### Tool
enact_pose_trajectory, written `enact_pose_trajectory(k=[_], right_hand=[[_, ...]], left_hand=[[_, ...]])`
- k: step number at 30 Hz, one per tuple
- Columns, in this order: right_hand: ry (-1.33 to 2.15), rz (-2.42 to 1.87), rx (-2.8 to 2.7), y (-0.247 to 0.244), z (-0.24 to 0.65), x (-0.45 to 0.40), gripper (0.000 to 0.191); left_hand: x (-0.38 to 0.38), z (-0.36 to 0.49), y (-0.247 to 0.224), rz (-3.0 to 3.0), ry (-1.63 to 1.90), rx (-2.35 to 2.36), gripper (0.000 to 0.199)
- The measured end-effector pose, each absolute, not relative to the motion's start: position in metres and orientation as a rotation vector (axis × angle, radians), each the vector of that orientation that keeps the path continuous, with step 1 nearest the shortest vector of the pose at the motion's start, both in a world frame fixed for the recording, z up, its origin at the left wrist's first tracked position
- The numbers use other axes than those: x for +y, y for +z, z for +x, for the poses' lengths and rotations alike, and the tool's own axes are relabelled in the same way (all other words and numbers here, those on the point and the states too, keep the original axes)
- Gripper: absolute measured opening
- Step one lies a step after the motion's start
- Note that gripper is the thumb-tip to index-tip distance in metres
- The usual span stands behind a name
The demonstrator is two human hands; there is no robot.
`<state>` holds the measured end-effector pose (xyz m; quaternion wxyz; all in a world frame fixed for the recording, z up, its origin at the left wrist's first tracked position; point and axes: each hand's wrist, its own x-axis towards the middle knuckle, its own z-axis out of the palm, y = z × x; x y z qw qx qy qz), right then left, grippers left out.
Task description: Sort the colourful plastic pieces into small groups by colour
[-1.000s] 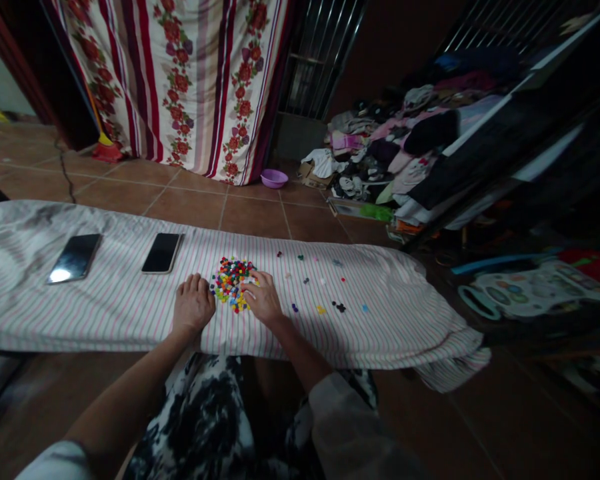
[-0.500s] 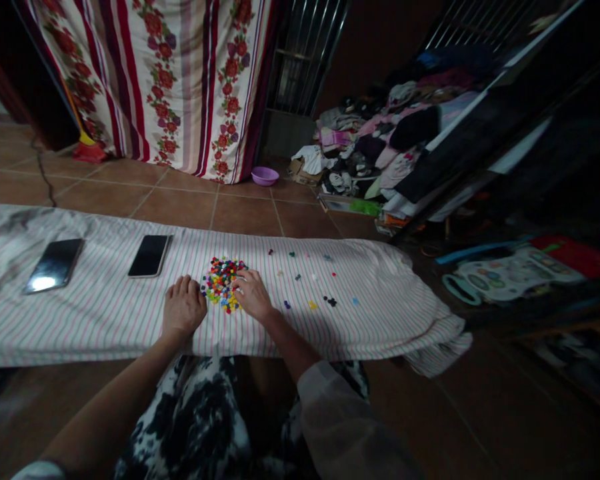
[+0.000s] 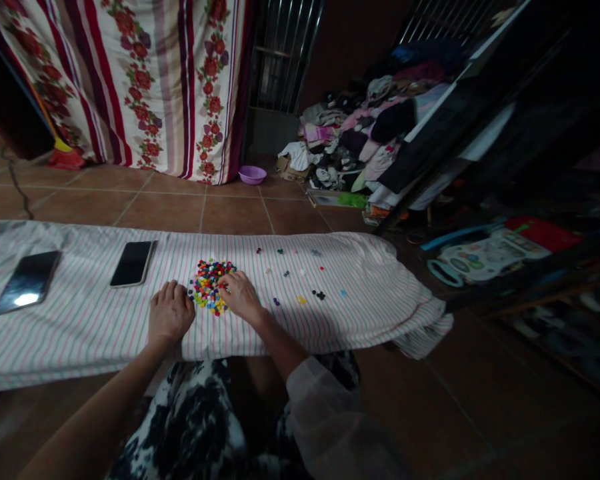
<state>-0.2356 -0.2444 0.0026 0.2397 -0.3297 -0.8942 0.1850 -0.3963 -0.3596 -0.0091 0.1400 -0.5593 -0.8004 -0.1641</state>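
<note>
A small heap of multicoloured plastic beads [image 3: 209,287] lies on a white sheet with thin pink and green stripes [image 3: 80,333]. My right hand [image 3: 237,297] is at the heap's right edge, its fingertips curled down onto the beads. Whether it pinches one is hidden. My left hand [image 3: 170,313] rests palm down on the sheet, just left of the heap, with its fingers apart. Several loose beads [image 3: 300,280] are scattered to the right. Two black smartphones [image 3: 27,282] [image 3: 133,264] lie face up to the left.
The sheet-covered board ends in a rumpled fold at the right. Beyond it are a tiled floor, a purple plastic bowl [image 3: 253,175], a large heap of clothes [image 3: 360,140], a floral striped curtain [image 3: 150,80], and a white children's toy panel [image 3: 490,257].
The whole scene has shifted left and slightly down in the view as my head turned. Both hands stay at the bead heap, with no clear change in their hold.
</note>
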Motion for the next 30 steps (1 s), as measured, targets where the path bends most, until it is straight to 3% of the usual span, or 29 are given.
enact_pose_trajectory(k=[13, 30], right_hand=[[0.541, -0.986, -2.303, 0.004, -0.199, -0.236, 0.018], [0.324, -1.356, -1.935, 0.008, -0.059, -0.165, 0.027]], left_hand=[[-0.360, -0.396, -0.006, -1.624, -0.459, -2.376, 0.029], [-0.360, -0.397, -0.010, -1.622, -0.540, -2.351, 0.029]])
